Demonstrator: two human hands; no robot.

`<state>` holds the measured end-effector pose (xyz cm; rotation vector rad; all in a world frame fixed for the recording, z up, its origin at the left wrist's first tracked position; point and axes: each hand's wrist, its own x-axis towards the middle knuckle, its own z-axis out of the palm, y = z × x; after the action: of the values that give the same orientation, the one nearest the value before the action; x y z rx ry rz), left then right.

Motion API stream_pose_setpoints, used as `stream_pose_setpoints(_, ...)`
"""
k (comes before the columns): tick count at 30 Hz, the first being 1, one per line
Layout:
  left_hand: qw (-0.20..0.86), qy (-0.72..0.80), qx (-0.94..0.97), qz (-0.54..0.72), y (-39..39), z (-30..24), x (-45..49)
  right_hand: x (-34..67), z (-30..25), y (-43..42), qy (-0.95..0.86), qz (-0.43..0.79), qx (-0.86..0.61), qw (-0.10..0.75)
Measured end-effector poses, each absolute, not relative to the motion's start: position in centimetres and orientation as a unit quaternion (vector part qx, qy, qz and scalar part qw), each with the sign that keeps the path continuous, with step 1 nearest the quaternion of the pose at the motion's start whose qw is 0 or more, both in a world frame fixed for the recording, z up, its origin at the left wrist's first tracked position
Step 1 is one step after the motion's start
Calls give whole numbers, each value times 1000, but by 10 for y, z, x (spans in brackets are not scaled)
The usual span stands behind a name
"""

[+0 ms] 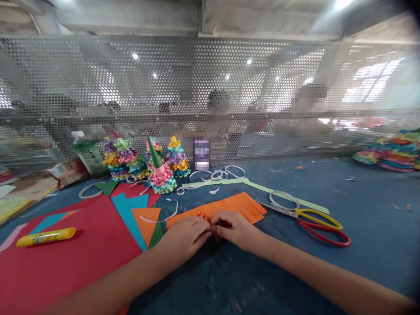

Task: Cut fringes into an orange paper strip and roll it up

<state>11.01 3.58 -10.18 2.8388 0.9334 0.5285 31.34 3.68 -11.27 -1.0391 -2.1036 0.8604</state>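
An orange fringed paper strip lies across the table in front of me, its cut fringes spread at the right end. My left hand and my right hand meet at its near edge, fingers pinched together on curled orange fringes. The exact grip of the fingertips is partly hidden. To the right lie scissors with one yellow and one red handle loop, blades pointing toward the strip. A thin pale green paper strip runs behind the orange one.
Red paper sheets with a yellow glue stick cover the left side. Behind stand several fringed paper cones, a bottle and a phone. White paper curls lie near a perforated metal screen. People sit beyond it.
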Motion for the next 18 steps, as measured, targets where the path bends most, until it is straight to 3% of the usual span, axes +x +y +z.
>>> stream_pose_setpoints(18,61,314,931,179,36,-103,110,311,-112,41,-781,352,-427,288)
